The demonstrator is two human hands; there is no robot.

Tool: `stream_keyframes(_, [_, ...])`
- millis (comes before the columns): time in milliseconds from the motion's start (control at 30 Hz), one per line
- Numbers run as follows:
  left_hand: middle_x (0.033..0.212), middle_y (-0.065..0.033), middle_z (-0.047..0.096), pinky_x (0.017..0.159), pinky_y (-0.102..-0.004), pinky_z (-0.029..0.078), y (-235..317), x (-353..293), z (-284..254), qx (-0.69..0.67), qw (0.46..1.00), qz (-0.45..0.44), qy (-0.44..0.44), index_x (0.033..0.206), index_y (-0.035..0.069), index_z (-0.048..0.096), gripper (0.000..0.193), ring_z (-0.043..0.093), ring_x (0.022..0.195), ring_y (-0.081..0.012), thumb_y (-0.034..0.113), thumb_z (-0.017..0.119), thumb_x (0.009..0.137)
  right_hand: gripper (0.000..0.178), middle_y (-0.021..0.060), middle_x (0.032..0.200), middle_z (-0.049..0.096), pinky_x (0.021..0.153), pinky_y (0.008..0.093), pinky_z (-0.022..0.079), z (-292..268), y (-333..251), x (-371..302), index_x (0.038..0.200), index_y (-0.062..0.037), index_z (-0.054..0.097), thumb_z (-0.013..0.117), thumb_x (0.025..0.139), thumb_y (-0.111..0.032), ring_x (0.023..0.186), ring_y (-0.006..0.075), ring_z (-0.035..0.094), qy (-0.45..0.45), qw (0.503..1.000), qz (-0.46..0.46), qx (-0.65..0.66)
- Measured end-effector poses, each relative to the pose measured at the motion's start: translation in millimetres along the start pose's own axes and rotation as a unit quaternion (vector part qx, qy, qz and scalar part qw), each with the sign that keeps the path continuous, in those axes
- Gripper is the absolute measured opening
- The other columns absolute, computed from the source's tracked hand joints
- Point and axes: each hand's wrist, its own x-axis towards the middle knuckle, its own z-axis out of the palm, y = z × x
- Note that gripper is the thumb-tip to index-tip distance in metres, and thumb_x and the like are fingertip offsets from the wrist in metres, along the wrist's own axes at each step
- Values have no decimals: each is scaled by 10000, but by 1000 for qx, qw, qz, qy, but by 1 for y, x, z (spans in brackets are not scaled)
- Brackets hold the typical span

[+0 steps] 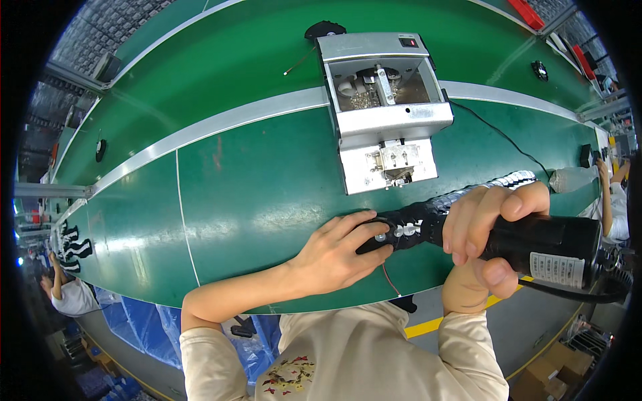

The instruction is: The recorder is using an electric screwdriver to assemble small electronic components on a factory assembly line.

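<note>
My right hand is wrapped round a thick black electric screwdriver, which lies nearly level and has a white label near its rear end. My left hand has its fingers curled over a small black part with shiny round spots near the bench's front edge. A thin wire with a small white plug hangs below that part. The screwdriver's tip is hidden behind my right fingers and the dark pieces there. Just beyond, a row of shiny silver-and-black pieces runs off to the right.
A silver screw feeder with loose screws in its open top stands ahead on the green bench. Its black cord trails right toward a clear plastic bottle. Other people's arms show at both far sides. Black-and-white pieces lie far left.
</note>
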Motion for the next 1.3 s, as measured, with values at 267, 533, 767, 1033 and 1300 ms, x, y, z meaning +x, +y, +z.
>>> stream_keyframes(267, [1147,-68,586,804,-397,532,2,1,-3,-6,999,-14,-39,923,162,715,250,571,1140,-312,130,730,675,553,82,714,556,540,307,469,6,0,-2,1149,-36,454,830,754,-131,572,174,541,34,999,1,-16])
stream_keyframes(533, [1137,-86,569,870,-432,504,-5,-6,10,-16,999,-14,-27,942,155,696,157,551,1161,-332,138,707,786,518,62,729,511,484,310,454,13,9,17,1258,-42,409,685,837,-165,491,158,509,50,994,-52,-77])
stream_keyframes(767, [1164,-78,560,854,-437,498,-15,-12,2,-32,998,-5,-44,976,169,693,195,549,1163,-329,144,712,784,481,67,752,496,476,321,437,25,12,54,1295,-38,433,602,869,-186,486,153,484,85,981,-75,-156])
stream_keyframes(1033, [1181,-64,542,890,-429,487,-18,-18,-3,-38,999,-9,-30,922,150,642,234,531,1176,-325,72,678,705,405,73,718,486,462,318,436,23,29,62,1195,-23,460,591,838,-164,471,147,477,122,977,-26,-172])
stream_keyframes(1300, [1144,-77,576,838,-426,491,-21,-18,-3,-31,999,6,-28,989,161,699,269,559,1143,-329,112,725,726,392,75,735,478,469,321,426,23,23,57,1175,-33,449,592,836,-166,481,153,479,100,982,-24,-156])
